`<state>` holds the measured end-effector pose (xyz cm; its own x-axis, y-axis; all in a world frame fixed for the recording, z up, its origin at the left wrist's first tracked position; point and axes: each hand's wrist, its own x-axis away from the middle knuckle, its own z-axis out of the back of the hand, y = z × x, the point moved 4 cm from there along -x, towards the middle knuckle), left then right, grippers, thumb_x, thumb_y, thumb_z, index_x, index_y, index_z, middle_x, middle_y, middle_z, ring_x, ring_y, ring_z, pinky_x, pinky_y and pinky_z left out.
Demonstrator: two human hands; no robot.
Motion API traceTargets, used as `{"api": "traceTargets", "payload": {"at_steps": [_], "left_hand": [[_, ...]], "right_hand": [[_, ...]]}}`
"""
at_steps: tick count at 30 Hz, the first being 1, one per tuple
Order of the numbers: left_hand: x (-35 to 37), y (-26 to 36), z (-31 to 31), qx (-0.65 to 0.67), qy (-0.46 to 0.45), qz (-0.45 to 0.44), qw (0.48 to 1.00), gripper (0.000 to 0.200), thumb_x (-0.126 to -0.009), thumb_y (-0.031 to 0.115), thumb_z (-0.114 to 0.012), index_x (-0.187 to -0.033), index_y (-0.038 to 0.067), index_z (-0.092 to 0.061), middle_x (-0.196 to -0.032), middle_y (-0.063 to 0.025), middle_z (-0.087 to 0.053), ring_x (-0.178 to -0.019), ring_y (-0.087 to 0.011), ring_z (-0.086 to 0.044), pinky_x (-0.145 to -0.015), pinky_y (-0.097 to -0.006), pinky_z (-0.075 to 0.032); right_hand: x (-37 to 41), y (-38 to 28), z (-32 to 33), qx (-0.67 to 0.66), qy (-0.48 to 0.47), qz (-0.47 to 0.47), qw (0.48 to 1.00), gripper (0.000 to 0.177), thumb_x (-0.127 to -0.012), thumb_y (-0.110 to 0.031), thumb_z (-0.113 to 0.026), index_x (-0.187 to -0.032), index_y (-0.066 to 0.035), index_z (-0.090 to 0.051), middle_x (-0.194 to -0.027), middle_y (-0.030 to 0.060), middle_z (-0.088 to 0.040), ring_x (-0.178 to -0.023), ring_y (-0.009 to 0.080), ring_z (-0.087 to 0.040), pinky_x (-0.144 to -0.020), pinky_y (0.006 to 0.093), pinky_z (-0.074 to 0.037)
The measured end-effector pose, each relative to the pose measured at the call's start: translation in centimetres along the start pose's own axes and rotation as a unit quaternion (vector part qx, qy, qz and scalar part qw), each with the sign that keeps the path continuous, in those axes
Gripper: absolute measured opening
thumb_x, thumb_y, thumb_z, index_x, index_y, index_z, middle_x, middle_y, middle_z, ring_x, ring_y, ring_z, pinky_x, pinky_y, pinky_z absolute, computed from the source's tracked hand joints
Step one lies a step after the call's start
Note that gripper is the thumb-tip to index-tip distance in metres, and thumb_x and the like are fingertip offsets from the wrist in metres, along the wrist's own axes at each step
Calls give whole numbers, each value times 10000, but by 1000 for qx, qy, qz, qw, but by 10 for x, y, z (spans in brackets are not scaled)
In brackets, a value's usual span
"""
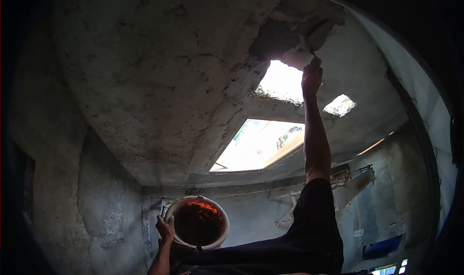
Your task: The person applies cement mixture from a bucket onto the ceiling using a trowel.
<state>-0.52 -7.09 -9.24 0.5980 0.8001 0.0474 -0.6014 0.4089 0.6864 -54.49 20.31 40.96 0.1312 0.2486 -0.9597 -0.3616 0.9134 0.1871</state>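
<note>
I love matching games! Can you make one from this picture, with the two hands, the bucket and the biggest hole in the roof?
Things:
1 left hand
2 right hand
3 bucket
4 largest roof opening

States:
A bright with daylight
B raised up to the ceiling
C gripping the bucket's rim
D reddish-orange inside

Pairs: 1-C, 2-B, 3-D, 4-A
</note>
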Motion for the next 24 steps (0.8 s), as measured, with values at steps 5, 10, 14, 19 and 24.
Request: {"api": "traceTargets", "payload": {"at_steps": [5, 10, 14, 19, 24], "left_hand": [[-2, -2, -3, -16, -24, 27, 999, 640, -714, 375, -641, -1099, -96, -441, -963, -290, -544, -899, -423, -514, -799, -452, -397], [-2, -6, -6, -25, -20, 21, 999, 665, -715, 387, -639, -1120, -97, -428, -969, -287, -545, -905, -426, -511, -805, -450, -396], [-3, 2, 2, -17, -12, 7, 1000, 658, -711, 392, -644, -1106, -92, -437, -965, -282, -548, -897, -429, -513, -798, -454, -397], [-1, 11, 11, -4, -55, 46, 997, 643, -712, 387, -646, -1093, -89, -445, -984, -281, -540, -913, -428, -509, -797, -455, -397], [0, -1, -2, -28, 49, -32, 998, 602, -700, 349, -666, -1057, -89, -458, -913, -281, -558, -866, -427, -532, -761, -458, -418]], "right_hand": [[-3, 0, 12, 38, -108, -97, 989, 502, -815, -211, -489, -1252, -84, -276, -905, 191, -514, -679, 370, -586, -563, 437, -511], [-14, 2, 18, 87, -171, -97, 977, 524, -807, -207, -499, -1250, -76, -252, -898, 196, -514, -639, 364, -595, -533, 431, -515], [-18, 7, 20, 97, -168, -75, 978, 508, -798, -202, -513, -1227, -73, -274, -876, 189, -523, -638, 359, -601, -533, 431, -516], [-18, 8, 30, 105, -163, -43, 980, 507, -791, -192, -522, -1217, -65, -277, -834, 190, -528, -630, 354, -603, -517, 419, -517], [-4, 12, 24, 84, -175, -51, 980, 546, -777, -207, -564, -1228, -44, -305, -860, 221, -534, -664, 366, -594, -533, 432, -510]]}}
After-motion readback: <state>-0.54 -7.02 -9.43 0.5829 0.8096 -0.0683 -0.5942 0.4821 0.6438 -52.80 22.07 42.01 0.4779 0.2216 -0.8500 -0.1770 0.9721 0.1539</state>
